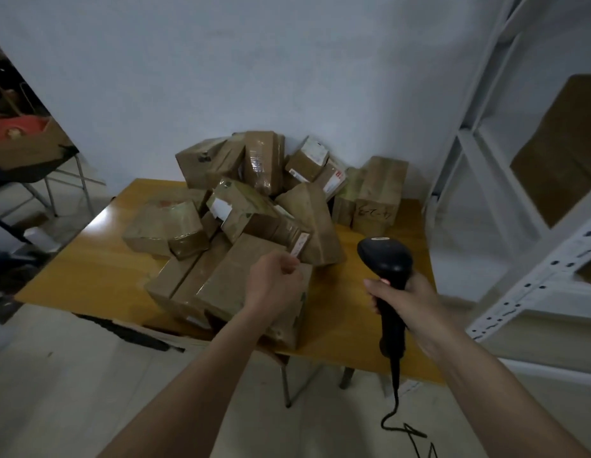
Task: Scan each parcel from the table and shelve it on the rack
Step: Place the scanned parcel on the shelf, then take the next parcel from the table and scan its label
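My right hand [408,300] grips the black scanner [386,269] by its handle, head up over the table [363,325] | my left hand [276,280] hovers, fingers loosely curled, holding nothing, over the nearest parcel [231,282] | parcel pile [254,200] heaped on table | white rack [518,200] stands right.

The left hand [275,283] covers part of the nearest parcel [228,285], and its curled fingers [292,267] hide whatever they may pinch. The labels on the heap [254,200] are too blurred to read. The right hand [408,300] hides the middle of the scanner [386,259] handle, and the cable [394,421] runs off the bottom edge. The rack [532,226] is cut by the right edge, as is a brown box [558,153] on it. The worktop [89,259] legs are mostly hidden. Clutter [23,140] at the left edge is dark and indistinct.
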### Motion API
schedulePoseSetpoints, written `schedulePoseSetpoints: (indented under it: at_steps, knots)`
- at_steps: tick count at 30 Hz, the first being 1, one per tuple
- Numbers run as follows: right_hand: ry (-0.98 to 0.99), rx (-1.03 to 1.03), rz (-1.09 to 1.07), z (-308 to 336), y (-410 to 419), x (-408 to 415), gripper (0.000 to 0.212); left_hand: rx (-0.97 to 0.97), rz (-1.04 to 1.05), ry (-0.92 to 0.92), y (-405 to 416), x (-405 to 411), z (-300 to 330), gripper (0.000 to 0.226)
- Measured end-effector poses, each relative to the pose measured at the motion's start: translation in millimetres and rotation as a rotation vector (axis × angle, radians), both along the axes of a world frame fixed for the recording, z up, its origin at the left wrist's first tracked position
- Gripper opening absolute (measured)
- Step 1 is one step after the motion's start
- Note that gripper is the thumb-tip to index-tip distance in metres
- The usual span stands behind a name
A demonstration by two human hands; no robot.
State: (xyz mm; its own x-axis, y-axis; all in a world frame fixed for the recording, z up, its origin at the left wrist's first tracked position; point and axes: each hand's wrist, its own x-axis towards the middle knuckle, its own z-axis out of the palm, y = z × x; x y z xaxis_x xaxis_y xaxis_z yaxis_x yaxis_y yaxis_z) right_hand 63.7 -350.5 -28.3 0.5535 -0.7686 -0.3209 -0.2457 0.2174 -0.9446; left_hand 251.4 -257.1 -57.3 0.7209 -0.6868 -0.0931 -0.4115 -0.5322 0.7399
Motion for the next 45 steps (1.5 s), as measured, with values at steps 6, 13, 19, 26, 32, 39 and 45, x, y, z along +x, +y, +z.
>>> schedulePoseSetpoints:
  at_steps: [6,13,19,26,32,39,45]
  knots:
    - [0.105,-0.076,0.024,-9,-28,22,0.014,0.273,-0.261,0.064,-44,33,-11,0.025]
    - [0.118,-0.029,0.003,-22,-99,42,0.006,0.464,-0.375,0.011,-142,45,-8,0.043]
    - [0.137,0.008,-0.051,-39,-170,47,0.015,0.481,-0.382,-0.069,-255,44,-18,0.041]
    - [0.121,0.104,-0.226,-67,-214,48,0.015,0.466,-0.260,-0.160,-346,18,-48,0.085]
    - [0.096,0.158,-0.318,-77,-234,38,0.017,0.426,-0.140,-0.173,-383,7,-76,0.126]
    - [0.128,0.136,-0.313,-89,-236,40,0.018,0.411,-0.001,-0.055,-392,8,-95,0.126]
    - [0.087,0.159,-0.345,-86,-235,39,0.012,0.158,0.071,0.307,-367,17,-89,0.119]
